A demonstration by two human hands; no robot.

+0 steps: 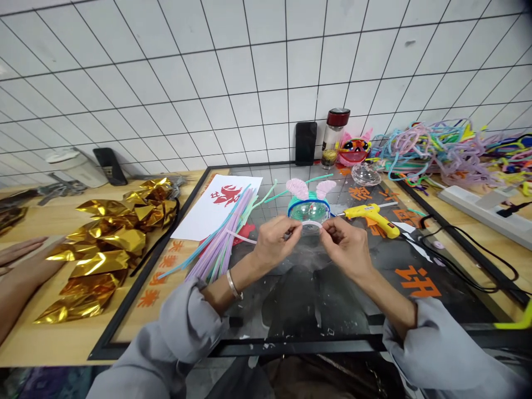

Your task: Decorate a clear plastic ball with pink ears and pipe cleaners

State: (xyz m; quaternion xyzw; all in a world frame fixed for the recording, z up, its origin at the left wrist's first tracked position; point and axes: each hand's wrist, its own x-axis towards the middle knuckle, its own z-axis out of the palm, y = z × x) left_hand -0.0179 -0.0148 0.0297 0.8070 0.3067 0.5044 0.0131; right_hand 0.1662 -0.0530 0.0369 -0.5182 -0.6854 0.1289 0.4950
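Observation:
Between my two hands a pale pipe cleaner (311, 224) is bent into a shallow arc. My left hand (276, 238) pinches one end, and its long tail sticks out on the left past my wrist. The fingertips of my right hand (347, 244) are closed on the other side. Just behind stands a clear plastic ball decoration (311, 210) with a blue rim, green winding and two pink ears. At left lies a bundle of purple, blue and green pipe cleaners (222, 238). A yellow glue gun (373, 216) rests to the right of my right hand.
A framed dark glass panel (291, 310) covers the table. White paper (216, 205) and gold foil (108, 244) lie left, near another person's arm (29, 266). Behind are a phone (306, 143), a bottle (333, 138) and a pink figure (354, 151). Tangled pipe cleaners (440, 147) and a power strip (486, 210) are right.

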